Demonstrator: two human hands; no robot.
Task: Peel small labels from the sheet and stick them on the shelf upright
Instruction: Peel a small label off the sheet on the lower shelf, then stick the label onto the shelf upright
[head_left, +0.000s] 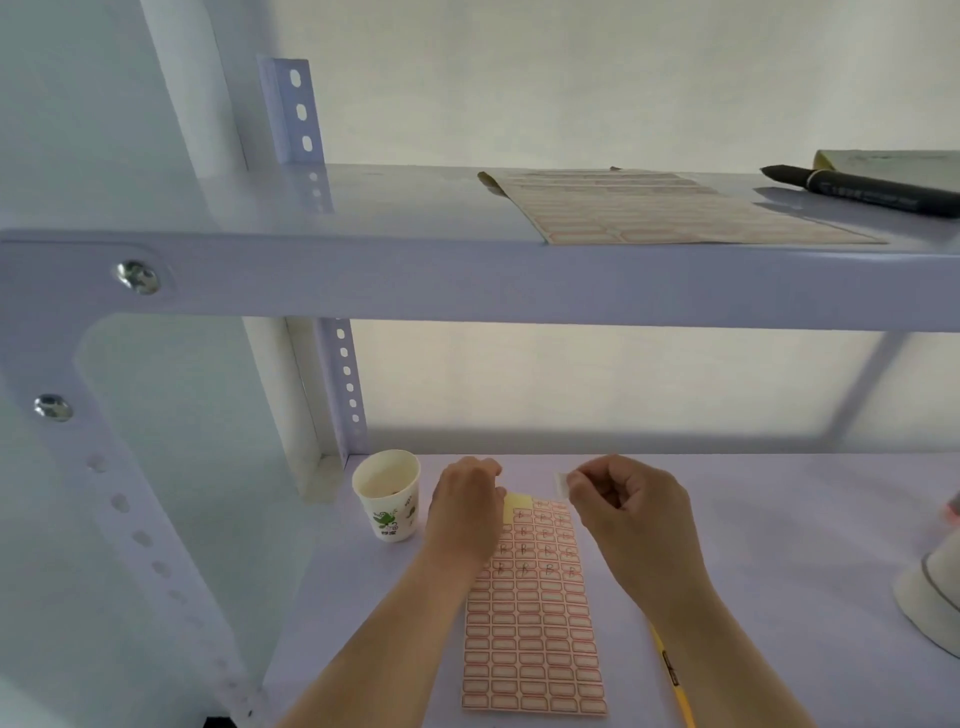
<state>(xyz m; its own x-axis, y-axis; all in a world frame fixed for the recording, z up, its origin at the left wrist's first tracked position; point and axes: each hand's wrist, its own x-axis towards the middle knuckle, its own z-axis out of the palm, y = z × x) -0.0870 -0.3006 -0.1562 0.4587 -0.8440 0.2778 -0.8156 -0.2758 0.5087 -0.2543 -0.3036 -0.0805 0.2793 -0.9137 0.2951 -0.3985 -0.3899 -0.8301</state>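
Two bare forearms reach in from the near edge of the lower shelf (753, 519), with the label sheet (535, 629) lying flat between them. Its near end lies close to that edge, its far end under the hands. Rows of red-bordered labels cover it; those toward the far end carry handwritten marks, and the far left corner shows bare yellow backing. The left hand (467, 512) rests loosely curled on that far left part of the sheet, pressing it down without gripping anything. The right hand (631, 512) is raised just above the sheet's far right corner, thumb and forefinger pinching a small peeled label (561, 486), which is clear of the sheet. A paper cup (387, 493) stands upright just left of the left hand, near the rear perforated shelf upright (343, 384). A yellow pencil (675, 680) lies beside the right forearm. On the upper shelf (415, 208) lie a second label sheet (675, 213) and a black marker (862, 189).
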